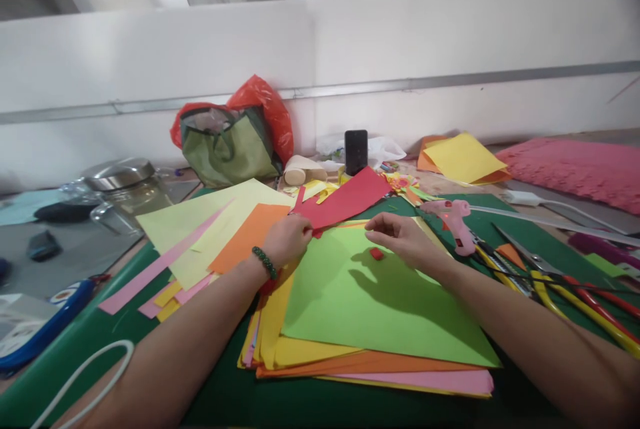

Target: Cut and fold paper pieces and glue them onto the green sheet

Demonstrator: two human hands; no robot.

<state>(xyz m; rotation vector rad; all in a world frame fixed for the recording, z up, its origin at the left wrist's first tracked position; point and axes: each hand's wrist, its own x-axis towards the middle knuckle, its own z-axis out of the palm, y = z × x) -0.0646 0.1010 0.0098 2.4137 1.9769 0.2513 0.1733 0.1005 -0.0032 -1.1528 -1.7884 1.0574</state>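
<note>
My left hand (286, 239), with a green bead bracelet on the wrist, is closed on the near end of a red paper sheet (347, 199) and holds it above the stack. My right hand (403, 237) hovers over a light green sheet (370, 295) on top of a stack of coloured paper; its fingers are curled and pinched together near the red sheet's edge. A small red paper scrap (377, 253) lies on the green sheet just under the right hand.
A pink glue gun (455, 219), scissors and yellow-handled pliers (550, 282) lie at the right on the green mat (300, 405). Pale yellow, orange and pink sheets (210, 232) spread left. A black phone (356, 151), a green bag (227, 145) and a glass jar (125, 192) stand behind.
</note>
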